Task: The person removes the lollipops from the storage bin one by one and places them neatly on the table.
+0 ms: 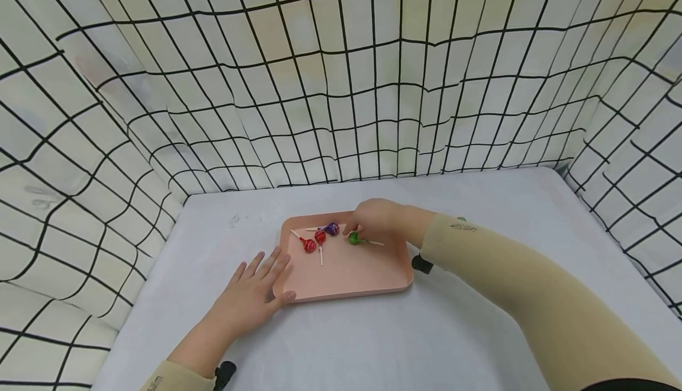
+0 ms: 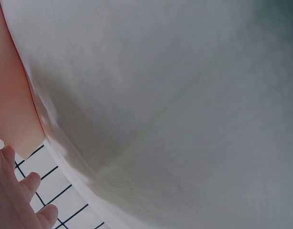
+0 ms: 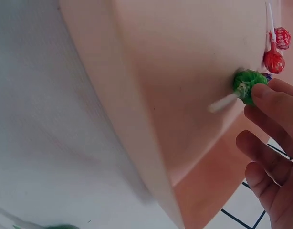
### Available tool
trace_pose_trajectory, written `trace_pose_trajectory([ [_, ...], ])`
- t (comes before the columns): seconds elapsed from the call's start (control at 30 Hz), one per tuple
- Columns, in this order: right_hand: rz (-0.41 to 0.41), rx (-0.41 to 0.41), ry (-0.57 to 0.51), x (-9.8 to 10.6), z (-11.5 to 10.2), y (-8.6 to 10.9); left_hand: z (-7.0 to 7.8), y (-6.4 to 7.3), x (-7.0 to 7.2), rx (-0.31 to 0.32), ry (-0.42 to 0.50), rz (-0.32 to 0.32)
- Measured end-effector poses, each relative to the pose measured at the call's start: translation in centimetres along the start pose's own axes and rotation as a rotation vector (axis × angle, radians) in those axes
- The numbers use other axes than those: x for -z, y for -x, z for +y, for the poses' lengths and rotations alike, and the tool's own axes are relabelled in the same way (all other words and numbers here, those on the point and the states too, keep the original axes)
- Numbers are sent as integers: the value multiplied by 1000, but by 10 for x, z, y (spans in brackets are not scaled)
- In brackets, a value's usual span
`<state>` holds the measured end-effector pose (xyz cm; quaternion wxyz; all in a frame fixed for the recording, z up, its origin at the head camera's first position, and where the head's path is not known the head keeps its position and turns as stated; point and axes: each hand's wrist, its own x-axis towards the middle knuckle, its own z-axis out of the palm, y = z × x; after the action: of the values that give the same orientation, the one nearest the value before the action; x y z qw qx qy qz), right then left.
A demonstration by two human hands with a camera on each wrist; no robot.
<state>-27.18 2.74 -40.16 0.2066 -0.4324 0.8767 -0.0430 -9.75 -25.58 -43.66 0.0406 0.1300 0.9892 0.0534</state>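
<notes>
Fingers (image 1: 278,268) splayed, the left hand (image 1: 245,305) flanks a pink tray (image 1: 341,275) while the right hand (image 1: 375,217) pinches a green lollipop (image 3: 246,81) — a slack fingertip hold might let its round head slip.

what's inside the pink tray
Two red lollipops, a purple lollipop and a green lollipop, which the right hand pinches. In the head view, that hand covers the far right corner of the tray, hiding what lies there.

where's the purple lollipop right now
In the head view, the purple lollipop lies in the pink tray, left of centre near the far edge, candy end between the two red lollipops and the right hand.
</notes>
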Motion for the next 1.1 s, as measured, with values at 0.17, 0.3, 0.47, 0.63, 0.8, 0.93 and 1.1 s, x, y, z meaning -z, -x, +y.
trace_pose_trajectory([
  [0.17, -19, 26, 42, -1, -2, -4, 2, 0, 3, -2, 6, -1],
  [0.3, -25, 11, 36, -1, -2, -4, 3, 0, 4, -5, 9, 2],
  [0.47, -27, 1, 25, -2, 0, -2, 3, 0, 4, -4, 13, 7],
  [0.63, -28, -11, -1, -5, 4, -2, 3, -1, 2, -4, 8, -6],
  [0.8, -17, -9, -7, -5, 7, -1, 3, 0, 3, -4, 0, -7],
  [0.93, 22, -17, -33, -1, 7, 3, 4, 0, 4, -2, 1, -6],
  [1.1, 58, -7, -83, 4, 5, 5, 2, 0, 3, -1, -6, -6],
])
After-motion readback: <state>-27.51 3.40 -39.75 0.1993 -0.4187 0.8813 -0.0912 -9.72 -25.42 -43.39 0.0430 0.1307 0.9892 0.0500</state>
